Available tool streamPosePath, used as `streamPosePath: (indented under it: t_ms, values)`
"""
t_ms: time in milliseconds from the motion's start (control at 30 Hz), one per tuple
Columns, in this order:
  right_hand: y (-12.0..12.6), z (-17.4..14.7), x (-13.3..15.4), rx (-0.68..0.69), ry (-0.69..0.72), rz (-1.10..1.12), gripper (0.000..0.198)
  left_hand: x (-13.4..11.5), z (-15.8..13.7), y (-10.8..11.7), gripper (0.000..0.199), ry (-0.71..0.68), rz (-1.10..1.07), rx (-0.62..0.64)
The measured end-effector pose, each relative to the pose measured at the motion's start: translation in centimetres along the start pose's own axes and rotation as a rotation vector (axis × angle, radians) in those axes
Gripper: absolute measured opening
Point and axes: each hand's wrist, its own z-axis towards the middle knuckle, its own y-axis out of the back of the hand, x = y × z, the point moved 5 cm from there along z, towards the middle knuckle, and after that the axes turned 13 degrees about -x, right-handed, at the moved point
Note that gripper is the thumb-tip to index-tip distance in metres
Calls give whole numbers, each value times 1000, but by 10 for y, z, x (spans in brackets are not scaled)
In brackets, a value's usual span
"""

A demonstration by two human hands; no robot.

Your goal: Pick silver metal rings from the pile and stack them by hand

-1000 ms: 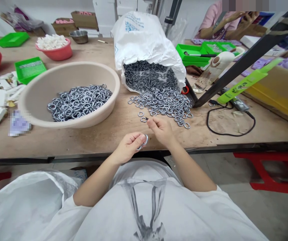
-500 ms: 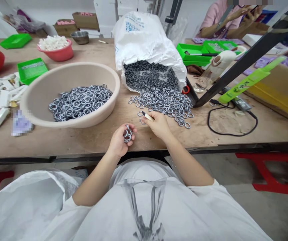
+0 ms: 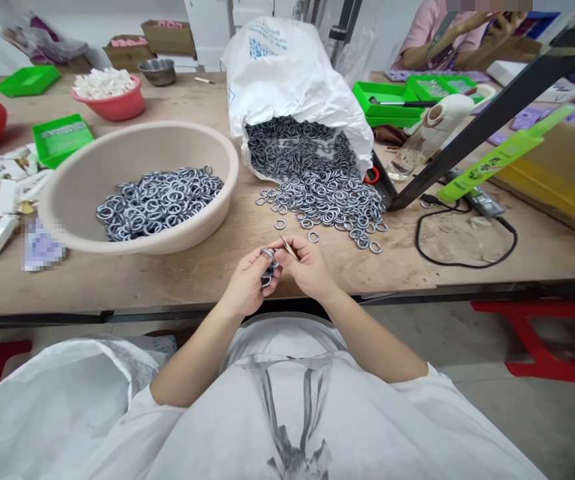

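Observation:
My left hand (image 3: 249, 283) is closed around several grey metallic-looking rings (image 3: 267, 272), with one pinched upright between thumb and finger. Close against it, my right hand (image 3: 312, 268) grips a small pointed knife-like tool (image 3: 290, 249) with a pale handle; its tip points up and away. The fingertips of both hands meet at the held ring. Beyond them, a pile of loose rings (image 3: 335, 203) spills from a white sack (image 3: 292, 73) lying on its side. To the left, a beige basin (image 3: 67, 193) holds a heap of the same rings.
A dark slanted metal bar (image 3: 472, 127) crosses the right side, beside a black cable (image 3: 460, 265). White pieces (image 3: 5, 193) and green trays (image 3: 62, 141) lie left. A red bowl (image 3: 117, 107) stands behind the basin. A person in pink (image 3: 430, 33) sits far right.
My right hand has moved left and toward me from the loose rings to meet my left hand. My left hand has shifted slightly right and now pinches one ring upright.

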Motion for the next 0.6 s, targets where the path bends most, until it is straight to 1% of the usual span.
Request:
streamPosePath:
  t_ms: [100,167,267,367,500,600]
  values:
    - [9,4,2,-84,67,-50,53,-2,-3,-3,43,22,-38,56]
    - [15,1,6,-104,146,-126,53,-3,-3,-3,44,19,-59,72]
    - [16,-9,13,-8,238,-257,49,-4,-3,-1,44,16,-59,55]
    - [15,-17,17,74,284,-347,45,-3,-2,2,46,16,-48,36]
    - [14,-23,24,130,364,-493,46,-5,-4,1,49,23,-47,34]
    - [12,-26,30,148,400,-526,46,-6,-4,0,50,27,-51,27]
